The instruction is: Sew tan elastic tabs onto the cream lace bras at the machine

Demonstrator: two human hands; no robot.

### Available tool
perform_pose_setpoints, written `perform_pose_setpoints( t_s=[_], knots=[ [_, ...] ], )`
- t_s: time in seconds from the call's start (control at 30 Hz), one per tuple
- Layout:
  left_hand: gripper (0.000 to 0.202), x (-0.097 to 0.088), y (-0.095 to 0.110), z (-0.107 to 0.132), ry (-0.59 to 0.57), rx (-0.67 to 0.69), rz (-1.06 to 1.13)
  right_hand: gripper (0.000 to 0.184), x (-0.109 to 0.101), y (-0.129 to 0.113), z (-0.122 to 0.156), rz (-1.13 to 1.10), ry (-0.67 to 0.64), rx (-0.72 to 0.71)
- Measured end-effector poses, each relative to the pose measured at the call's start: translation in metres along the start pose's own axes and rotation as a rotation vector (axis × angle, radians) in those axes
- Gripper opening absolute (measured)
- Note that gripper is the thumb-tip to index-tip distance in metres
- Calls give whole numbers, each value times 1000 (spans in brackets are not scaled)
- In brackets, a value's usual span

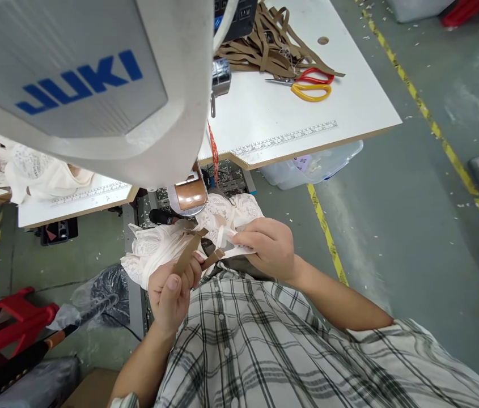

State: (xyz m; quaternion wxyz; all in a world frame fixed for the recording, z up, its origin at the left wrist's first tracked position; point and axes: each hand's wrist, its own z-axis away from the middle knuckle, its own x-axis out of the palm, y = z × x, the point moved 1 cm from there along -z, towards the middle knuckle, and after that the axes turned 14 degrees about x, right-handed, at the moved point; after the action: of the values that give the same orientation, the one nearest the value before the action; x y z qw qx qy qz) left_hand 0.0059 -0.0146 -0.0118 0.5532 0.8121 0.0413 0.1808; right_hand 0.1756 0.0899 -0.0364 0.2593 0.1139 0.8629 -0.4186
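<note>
Closed around a brown elastic strap [189,253], my left hand [171,293] is in front of my shirt, with the strap's ends sticking out past the fingers. My right hand [267,245] pinches the white edge of a cream lace bra [236,211] between thumb and fingers. More of the cream lace cloth [145,249] hangs to the left, behind my left hand. Both hands are close together just below the head of the sewing machine [94,85]. Part of the strap and cloth between the hands is hidden.
Brown straps [265,45] lie heaped on the white table [367,107], with red-and-yellow scissors [311,88] beside them. Other cream bras [39,170] lie at left. A clear plastic bin [319,164] is under the table. A red stool [13,323] stands lower left.
</note>
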Motion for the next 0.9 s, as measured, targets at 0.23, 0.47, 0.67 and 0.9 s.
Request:
perform_pose_setpoints(
  t_s=[0.23, 0.47, 0.67, 0.9],
  knots=[
    [46, -2, 1, -1, -20, 25, 16, 20, 2, 1, 3, -1, -47, 26],
    [45, -8, 7, -10, 116, 1, 52, 22, 1, -3, -2, -357, -461, 315],
    [35, -27, 1, -31, 413, -226, -53, 17, 11, -14, 0, -866, -1040, 825],
    [34, -45, -31, -45, 455, -433, -27, 35, 27, -21, 15, -1100, -1112, 1061]
  ],
)
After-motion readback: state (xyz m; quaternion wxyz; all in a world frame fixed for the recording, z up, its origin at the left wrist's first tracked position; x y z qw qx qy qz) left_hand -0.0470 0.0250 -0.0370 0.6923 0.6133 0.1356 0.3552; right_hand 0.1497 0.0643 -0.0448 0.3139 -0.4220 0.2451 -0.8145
